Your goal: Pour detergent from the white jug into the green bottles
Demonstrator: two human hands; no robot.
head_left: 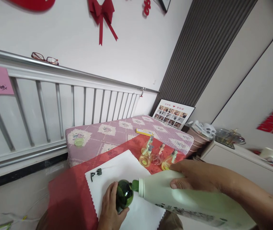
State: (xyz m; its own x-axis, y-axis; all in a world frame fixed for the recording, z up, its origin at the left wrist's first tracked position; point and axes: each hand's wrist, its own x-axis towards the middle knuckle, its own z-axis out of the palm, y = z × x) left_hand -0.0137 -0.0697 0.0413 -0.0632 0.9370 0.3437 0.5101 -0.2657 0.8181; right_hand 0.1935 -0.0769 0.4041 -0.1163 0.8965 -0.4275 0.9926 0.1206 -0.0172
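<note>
My left hand [110, 209] is wrapped round a small dark green round bottle [124, 194] standing on a white cloth [119, 172]. My right hand [194, 175] grips a large white jug [186, 199], tipped on its side. A green funnel-like piece [135, 185] joins the jug's threaded mouth to the small bottle's top. A small dark pump cap [96, 173] lies loose on the white cloth to the left.
Several small clear bottles of yellow liquid [157, 155] stand on a red cloth [71, 198] behind. A green lid [79, 141] and a yellow box [144, 131] lie on the pink patterned cover [107, 134]. A radiator, photo frame [173, 114] and cluttered white cabinet surround.
</note>
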